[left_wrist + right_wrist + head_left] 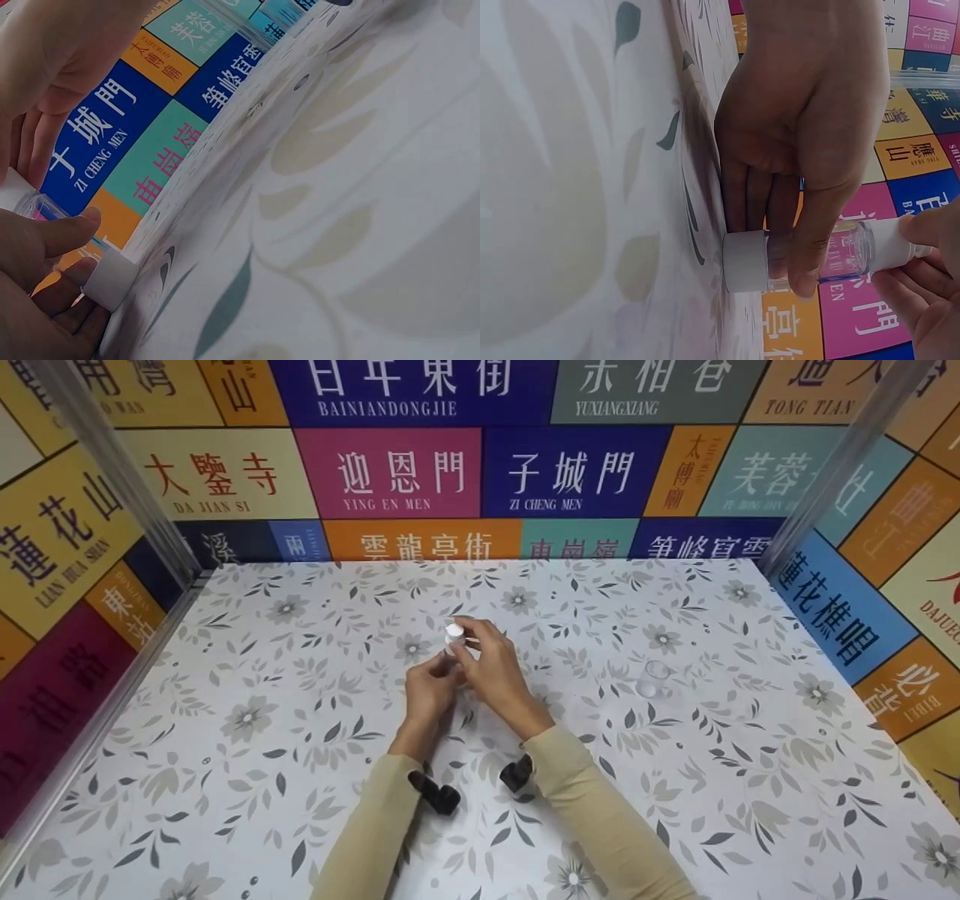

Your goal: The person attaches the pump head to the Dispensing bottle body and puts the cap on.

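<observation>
A small clear bottle [847, 251] with a white top [454, 631] and a white base [111, 279] stands upright between the two hands. My left hand [431, 690] grips its clear body low down, thumb on one side and fingers on the other. Higher up, the right hand [491, 660] pinches the white top between thumb and fingers, as the right wrist view shows. The base is at the tabletop; whether it touches cannot be told. From the head view, most of the body is hidden behind the hands.
A clear cup-like piece [654, 679] stands on the table to the right of the hands. The table [300, 810] has a grey leaf-and-flower covering. Panels with coloured signs [390, 472] rise at the back and sides. Black bands [435, 793] are on both wrists.
</observation>
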### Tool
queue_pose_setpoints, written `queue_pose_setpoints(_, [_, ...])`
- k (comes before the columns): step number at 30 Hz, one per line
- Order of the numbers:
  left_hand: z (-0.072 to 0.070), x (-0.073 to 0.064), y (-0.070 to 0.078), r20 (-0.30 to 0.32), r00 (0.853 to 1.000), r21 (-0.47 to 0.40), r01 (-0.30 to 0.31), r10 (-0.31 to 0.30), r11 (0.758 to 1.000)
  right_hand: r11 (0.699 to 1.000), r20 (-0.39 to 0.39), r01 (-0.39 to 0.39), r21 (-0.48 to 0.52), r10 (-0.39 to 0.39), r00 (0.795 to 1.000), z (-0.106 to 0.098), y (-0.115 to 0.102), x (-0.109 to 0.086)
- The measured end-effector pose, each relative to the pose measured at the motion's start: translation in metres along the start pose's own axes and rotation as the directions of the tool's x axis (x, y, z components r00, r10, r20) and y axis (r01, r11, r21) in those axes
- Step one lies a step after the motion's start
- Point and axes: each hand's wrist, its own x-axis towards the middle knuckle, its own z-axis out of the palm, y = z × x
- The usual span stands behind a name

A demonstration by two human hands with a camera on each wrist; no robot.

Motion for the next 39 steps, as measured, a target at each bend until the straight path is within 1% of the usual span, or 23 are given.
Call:
queue_pose_setpoints(3, [-0.0002,0.0003,-0.0014,-0.003,1.0,-0.001,-0.006,0.006,1.0,1.0,0.006,-0.01,-0.016,0.01,1.0,-0.0011,-0.0014,0.0001])
queue_pose_setpoints(7, [-0.0005,0.001,-0.0036,-0.005,1.0,-0.018,-0.011,0.011,1.0,1.0,0.011,-0.018,-0.009,0.018,1.0,-0.0016,-0.0019,-0.0004])
queue_pose_setpoints(14, [-0.001,0.0006,-0.0033,-0.026,0.999,0.022,-0.031,0.032,0.999,1.0,0.002,0.03,-0.004,-0.03,1.0,0.0014,-0.0004,-0.0001])
queue_pose_setpoints(19, [-0.0006,0.0017,-0.0033,-0.024,0.999,0.017,-0.026,0.026,1.0,0.999,-0.006,0.042,-0.015,-0.042,0.999,0.0009,-0.0012,-0.0003])
queue_pose_setpoints(27, [-0.0027,0.0,-0.0023,0.016,1.0,-0.018,0.019,-0.018,1.0,0.999,-0.026,0.04,-0.031,-0.04,0.999,0.0015,-0.0009,-0.0007])
queue_pose_setpoints(29, [-0.002,0.0003,-0.0026,0.01,1.0,-0.016,0.01,-0.01,1.0,0.999,-0.036,0.045,-0.03,-0.046,0.998,0.0023,-0.0003,-0.0006])
queue_pose_setpoints(33, [-0.0003,0.0012,-0.0031,-0.021,1.0,0.007,-0.022,0.022,1.0,0.998,-0.04,0.052,-0.039,-0.053,0.998,0.0037,0.0006,-0.0004])
queue_pose_setpoints(37, [0.0005,0.0007,-0.0026,-0.027,0.999,0.01,-0.021,0.022,1.0,0.998,-0.034,0.051,-0.027,-0.052,0.998,0.0038,0.001,-0.001])
queue_pose_setpoints(39, [0.0006,0.0002,-0.0024,-0.022,1.0,0.009,-0.011,0.012,1.0,0.998,-0.03,0.048,-0.033,-0.049,0.998,0.0031,0.0011,-0.0016])
